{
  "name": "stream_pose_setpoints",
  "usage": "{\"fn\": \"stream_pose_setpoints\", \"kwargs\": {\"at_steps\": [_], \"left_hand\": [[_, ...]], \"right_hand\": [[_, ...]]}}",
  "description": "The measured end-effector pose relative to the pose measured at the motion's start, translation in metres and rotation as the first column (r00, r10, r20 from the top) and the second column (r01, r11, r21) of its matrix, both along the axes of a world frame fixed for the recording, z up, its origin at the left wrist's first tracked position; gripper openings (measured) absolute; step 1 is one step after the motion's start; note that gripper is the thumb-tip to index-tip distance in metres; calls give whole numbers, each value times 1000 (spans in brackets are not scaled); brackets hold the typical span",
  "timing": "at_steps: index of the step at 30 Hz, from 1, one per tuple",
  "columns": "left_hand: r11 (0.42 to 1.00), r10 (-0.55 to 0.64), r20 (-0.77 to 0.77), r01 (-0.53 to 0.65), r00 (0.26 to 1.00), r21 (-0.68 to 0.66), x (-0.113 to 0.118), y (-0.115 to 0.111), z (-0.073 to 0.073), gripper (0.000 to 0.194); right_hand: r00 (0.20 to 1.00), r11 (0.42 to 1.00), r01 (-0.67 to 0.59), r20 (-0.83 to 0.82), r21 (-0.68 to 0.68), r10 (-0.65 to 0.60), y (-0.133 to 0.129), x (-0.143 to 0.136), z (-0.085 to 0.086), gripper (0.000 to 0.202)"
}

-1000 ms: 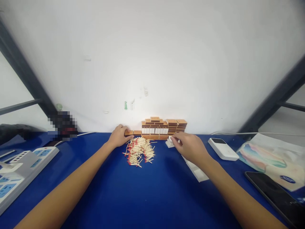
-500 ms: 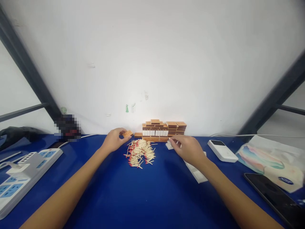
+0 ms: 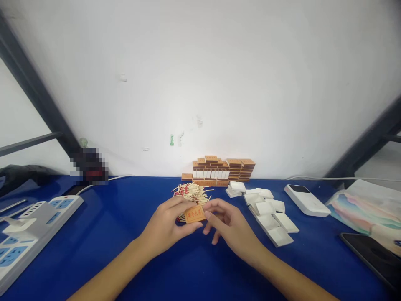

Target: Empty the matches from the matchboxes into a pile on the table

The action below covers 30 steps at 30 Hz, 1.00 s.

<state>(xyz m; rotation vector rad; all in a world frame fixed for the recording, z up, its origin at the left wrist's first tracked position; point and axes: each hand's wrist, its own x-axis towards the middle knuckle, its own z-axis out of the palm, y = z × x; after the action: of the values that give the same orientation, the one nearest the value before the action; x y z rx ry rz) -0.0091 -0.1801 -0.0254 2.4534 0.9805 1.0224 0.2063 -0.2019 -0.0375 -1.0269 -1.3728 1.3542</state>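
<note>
My left hand [image 3: 171, 219] holds an orange matchbox [image 3: 194, 214] with red characters between thumb and fingers, its printed face tilted toward me. My right hand [image 3: 226, 219] has thumb and index finger closed on the box's right end, the other fingers curled below. Whether an inner tray is in the box cannot be seen. Behind the box lies a heap of loose matches [image 3: 192, 191] with red heads, partly covered by my hands. To the right lie several white matchbox trays [image 3: 266, 221], with a small stack of white trays [image 3: 235, 188] behind them.
Stacked matchboxes [image 3: 211, 164] stand against the wall, with a single matchbox [image 3: 187, 177] at their left. A power strip [image 3: 44, 234] lies far left. On the right are a white device with a dark screen [image 3: 307, 200], a tissue pack [image 3: 357, 209] and a phone [image 3: 369, 259].
My left hand has brought the matchbox right and nearer to me. My right hand has left the white trays and come to the box's right end. The view has shifted slightly.
</note>
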Motion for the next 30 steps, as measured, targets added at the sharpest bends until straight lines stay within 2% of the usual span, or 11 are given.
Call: {"fn": "stream_pose_setpoints", "kwargs": {"at_steps": [5,11,16,19,24,27,30], "left_hand": [[999,-29,8,29,1000,-16,4,-5,-7,38],[1000,-18,24,17,1000,19,9,-9,-8,34],[998,23,8,-23,1000,58,5,-3,-17,56],[997,32,-6,-31,999,77,1,1,-23,54],[976,10,-74,7,997,220,-4,6,-20,51],[959,37,-52,-21,998,282,-11,10,-14,48],[952,86,9,-85,996,294,-17,15,-9,48]], "right_hand": [[999,997,-20,-30,-70,17,1,3,2,42],[998,994,-46,-40,-99,42,-2,0,3,43],[1000,987,-11,-31,-159,6,1,-1,1,43],[1000,981,-11,-29,-193,6,4,2,2,43],[998,969,-67,-26,-238,63,7,7,5,42],[1000,969,12,-10,-249,-15,14,17,7,38],[992,964,129,24,-232,-127,27,40,16,33]]}}
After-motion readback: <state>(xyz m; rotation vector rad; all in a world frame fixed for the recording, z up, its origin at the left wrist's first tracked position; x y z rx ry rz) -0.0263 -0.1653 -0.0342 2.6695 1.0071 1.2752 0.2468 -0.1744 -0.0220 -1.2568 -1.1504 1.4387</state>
